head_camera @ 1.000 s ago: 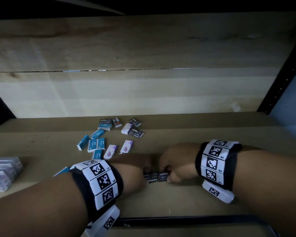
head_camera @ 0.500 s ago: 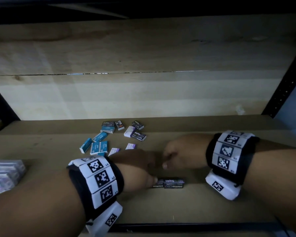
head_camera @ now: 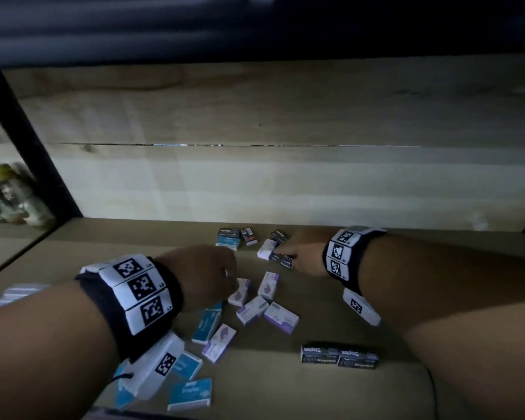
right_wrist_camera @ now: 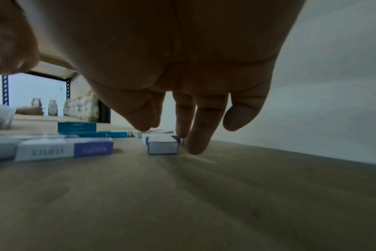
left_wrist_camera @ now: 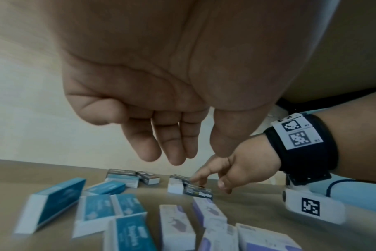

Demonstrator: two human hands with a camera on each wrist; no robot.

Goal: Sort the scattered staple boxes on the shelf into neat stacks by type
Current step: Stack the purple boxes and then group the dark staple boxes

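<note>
The fingers (right_wrist_camera: 195,135) of the right hand (head_camera: 303,253) are held straight and spread, pointing down at the shelf (head_camera: 285,386); nothing is gripped. Their tips are seen beside and just behind a dark staple box (head_camera: 282,260), which lies flat against a white-and-purple box (head_camera: 265,249) near the back of the shelf. Whether the tips actually touch the dark box cannot be told. A second dark box (head_camera: 279,235) lies just behind the fingers.

The fingers (left_wrist_camera: 174,144) of the left hand (head_camera: 206,274) hang loosely extended above the shelf and hold nothing. In the head view their tips are seen at the edge of a purple box (head_camera: 240,292); contact cannot be confirmed, and in the left wrist view they appear raised above the boxes.

Around that purple box more purple-and-white boxes are scattered: one (head_camera: 269,284) to its right, two (head_camera: 252,309) (head_camera: 281,317) nearer the front, and one (head_camera: 219,343) further forward. Blue boxes (head_camera: 206,325) are scattered under and in front of the left wrist, with others (head_camera: 190,394) at the front edge. Two dark boxes (head_camera: 340,356) marked "Staples" are set end to end near the front of the shelf, well apart from both hands. At the back, a dark box rests on a blue box (head_camera: 228,237), with a small dark box (head_camera: 249,235) beside them.
</note>
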